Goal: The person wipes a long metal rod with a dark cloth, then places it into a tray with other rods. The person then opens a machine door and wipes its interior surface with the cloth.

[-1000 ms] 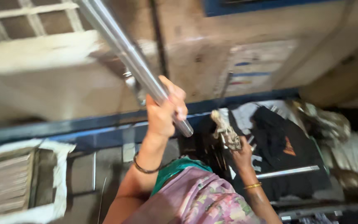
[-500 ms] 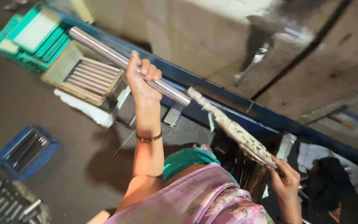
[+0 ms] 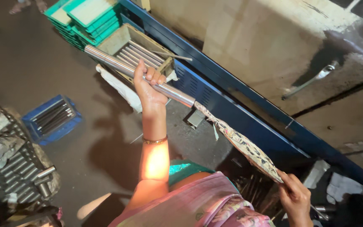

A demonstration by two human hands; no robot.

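The blue metal frame [image 3: 248, 113] crosses the view from the upper left to the lower right, with a pale wall behind it. On the dark floor [image 3: 30, 63] stand green trays [image 3: 80, 17], a wooden box of steel rods [image 3: 137, 52] and a blue crate [image 3: 53, 117] with more rods.

The long shiny steel rod [image 3: 118, 65] is held in the air above the floor. Its long axis runs from the upper left, over the wooden box, down to the right. The left hand [image 3: 148, 86] is closed around it near its lower end (the fingers wrap over the top). From that end a twisted patterned cloth [image 3: 242, 145] continues along the same line to the right hand [image 3: 295, 197], which is closed on the cloth's far end. So the left hand is on the rod, and the right hand is well apart from it.
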